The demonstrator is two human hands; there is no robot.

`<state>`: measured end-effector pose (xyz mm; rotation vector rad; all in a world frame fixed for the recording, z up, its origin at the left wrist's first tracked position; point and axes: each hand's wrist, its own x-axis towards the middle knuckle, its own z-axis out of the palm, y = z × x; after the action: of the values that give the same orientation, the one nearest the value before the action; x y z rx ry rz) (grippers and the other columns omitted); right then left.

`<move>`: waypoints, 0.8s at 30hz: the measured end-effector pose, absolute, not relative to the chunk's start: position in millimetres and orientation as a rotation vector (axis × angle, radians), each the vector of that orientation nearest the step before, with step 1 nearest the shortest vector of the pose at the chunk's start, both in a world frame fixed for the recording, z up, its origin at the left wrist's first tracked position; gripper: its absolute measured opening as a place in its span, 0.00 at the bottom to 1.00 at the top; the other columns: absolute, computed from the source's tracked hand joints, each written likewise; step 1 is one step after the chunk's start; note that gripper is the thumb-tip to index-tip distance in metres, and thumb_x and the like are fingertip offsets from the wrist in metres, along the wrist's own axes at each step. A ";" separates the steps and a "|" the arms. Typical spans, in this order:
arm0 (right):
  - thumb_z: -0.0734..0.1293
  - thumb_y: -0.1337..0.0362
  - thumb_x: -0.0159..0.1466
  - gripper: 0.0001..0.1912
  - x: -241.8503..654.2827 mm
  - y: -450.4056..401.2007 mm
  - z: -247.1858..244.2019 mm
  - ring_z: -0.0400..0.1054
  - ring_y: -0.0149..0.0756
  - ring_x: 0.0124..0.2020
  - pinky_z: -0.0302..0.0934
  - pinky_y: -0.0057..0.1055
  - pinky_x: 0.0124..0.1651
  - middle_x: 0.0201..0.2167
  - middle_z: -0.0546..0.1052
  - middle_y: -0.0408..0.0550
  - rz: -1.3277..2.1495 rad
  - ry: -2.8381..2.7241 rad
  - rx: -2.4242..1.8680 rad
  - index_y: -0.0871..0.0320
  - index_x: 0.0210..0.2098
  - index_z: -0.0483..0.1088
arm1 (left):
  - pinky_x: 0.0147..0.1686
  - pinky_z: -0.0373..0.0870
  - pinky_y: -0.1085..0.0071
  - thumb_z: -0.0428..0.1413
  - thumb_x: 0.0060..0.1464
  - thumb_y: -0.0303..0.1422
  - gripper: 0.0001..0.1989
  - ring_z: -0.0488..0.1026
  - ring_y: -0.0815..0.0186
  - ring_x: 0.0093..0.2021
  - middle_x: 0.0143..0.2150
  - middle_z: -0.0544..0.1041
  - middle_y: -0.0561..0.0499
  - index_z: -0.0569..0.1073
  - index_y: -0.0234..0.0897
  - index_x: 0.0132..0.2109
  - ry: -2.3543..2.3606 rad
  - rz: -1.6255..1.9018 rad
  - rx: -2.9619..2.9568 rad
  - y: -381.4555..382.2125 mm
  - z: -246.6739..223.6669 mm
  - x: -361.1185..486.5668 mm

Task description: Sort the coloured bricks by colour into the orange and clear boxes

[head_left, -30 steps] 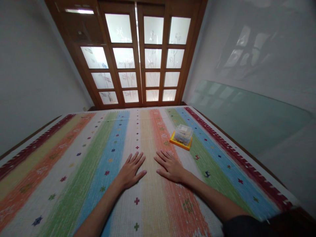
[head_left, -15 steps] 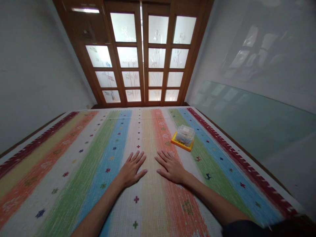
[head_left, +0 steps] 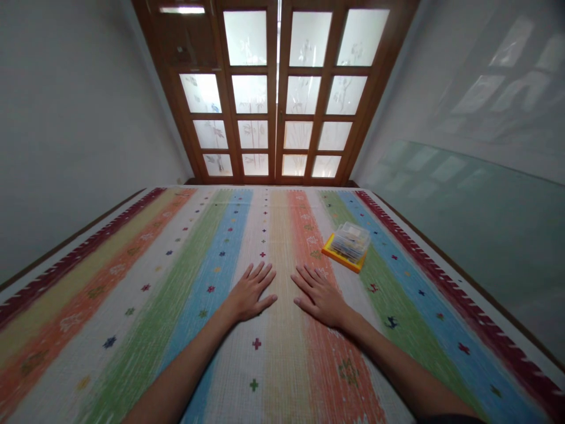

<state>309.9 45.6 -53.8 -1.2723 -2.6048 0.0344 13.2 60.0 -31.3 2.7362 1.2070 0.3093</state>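
My left hand lies palm down on the striped cloth, its fingers spread and nothing in it. To its right, across a gap over the pale yellow stripe, my right hand also rests flat with fingers apart, on the orange stripe. Beyond my right hand and a little to the right, a clear plastic case sits on a yellow tray. Small things inside the case are too blurred to name. Neither hand touches the case or the tray.
Wooden doors with frosted panes stand past the far edge of the cloth. A pale wall rises on the left. On the right, a greenish glossy panel runs along the other wall.
The whole view has shifted, so the doors, cloth, case and both hands appear further right. Both hands still lie flat in about the same places on the cloth.
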 end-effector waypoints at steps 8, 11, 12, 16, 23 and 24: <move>0.60 0.50 0.77 0.33 314.8 48.5 -63.1 0.51 0.54 0.77 0.50 0.59 0.74 0.77 0.55 0.56 0.012 -2.589 -1.186 0.51 0.77 0.54 | 0.76 0.44 0.43 0.43 0.71 0.56 0.37 0.48 0.50 0.80 0.79 0.56 0.42 0.56 0.43 0.77 1.228 0.269 2.670 55.9 -23.1 16.1; 0.59 0.49 0.76 0.33 314.8 48.8 -63.9 0.50 0.56 0.77 0.50 0.60 0.74 0.77 0.55 0.57 0.029 -2.590 -1.202 0.53 0.76 0.56 | 0.76 0.44 0.44 0.43 0.71 0.56 0.38 0.47 0.50 0.80 0.79 0.56 0.40 0.56 0.40 0.77 1.238 0.246 2.659 55.3 -21.6 16.4; 0.59 0.49 0.76 0.33 314.6 48.7 -63.7 0.50 0.56 0.77 0.50 0.60 0.74 0.77 0.55 0.57 0.035 -2.592 -1.206 0.54 0.76 0.57 | 0.76 0.44 0.44 0.43 0.71 0.56 0.38 0.47 0.50 0.80 0.79 0.56 0.40 0.57 0.39 0.77 1.241 0.239 2.656 55.3 -21.2 16.6; 0.60 0.49 0.76 0.33 313.8 48.6 -64.4 0.51 0.54 0.77 0.50 0.59 0.75 0.77 0.55 0.57 0.044 -2.587 -1.205 0.54 0.76 0.57 | 0.76 0.45 0.43 0.43 0.71 0.56 0.38 0.47 0.48 0.80 0.79 0.57 0.39 0.57 0.38 0.77 1.245 0.214 2.654 55.6 -19.8 17.2; 0.60 0.49 0.76 0.33 314.8 48.8 -67.5 0.51 0.55 0.77 0.50 0.60 0.74 0.77 0.55 0.56 0.016 -2.574 -1.195 0.52 0.77 0.55 | 0.76 0.45 0.42 0.43 0.71 0.56 0.38 0.49 0.48 0.80 0.79 0.57 0.40 0.58 0.39 0.77 1.237 0.236 2.669 55.5 -19.6 17.7; 0.60 0.49 0.77 0.33 314.9 48.7 -66.8 0.51 0.54 0.77 0.50 0.59 0.74 0.77 0.55 0.56 0.014 -2.574 -1.192 0.51 0.77 0.55 | 0.76 0.45 0.42 0.43 0.71 0.56 0.37 0.49 0.48 0.80 0.79 0.57 0.40 0.58 0.40 0.77 1.234 0.242 2.671 55.6 -19.8 17.7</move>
<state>314.9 48.7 -66.8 -1.1920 -2.5745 0.0142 17.7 55.6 -19.8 2.6712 1.2345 0.2418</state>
